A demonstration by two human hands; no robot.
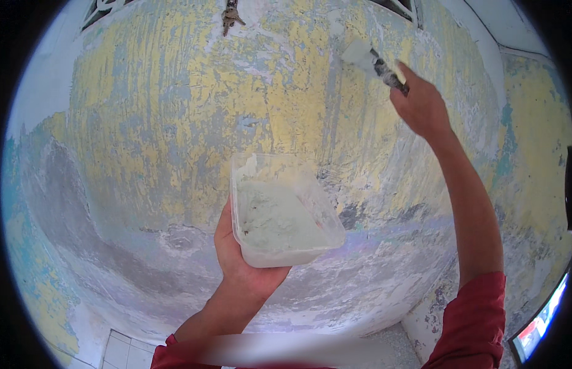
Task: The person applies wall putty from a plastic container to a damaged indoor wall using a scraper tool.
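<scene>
Left hand (254, 270) gripped a clear plastic tub (286, 257) from below and along its left side; some fingers hidden behind it. Tub was tilted, open top toward the camera, in front of the lower middle part of the wall (193, 117). Inside: whitish putty-like paste (276, 212), spread over the bottom, with smears up the walls of the tub.

Right hand (421, 104) was closed around the dark handle of a putty knife (384, 71), up and right of the tub, well apart from it. Blade pointed up-left, pale paste on blade and handle. Blade was at or just in front of the wall; contact unclear.

Wall was patchy: yellow over blue-grey higher up, grey and lilac lower down. Near the top edge hung a small key-like metal piece (230, 18). Cut-out vent openings showed at top left and top right. Red sleeves (473, 320) on both arms. Lit screen (544, 320) at lower right, partly cut off. Blurred pale band crossed the bottom edge, not identifiable.
</scene>
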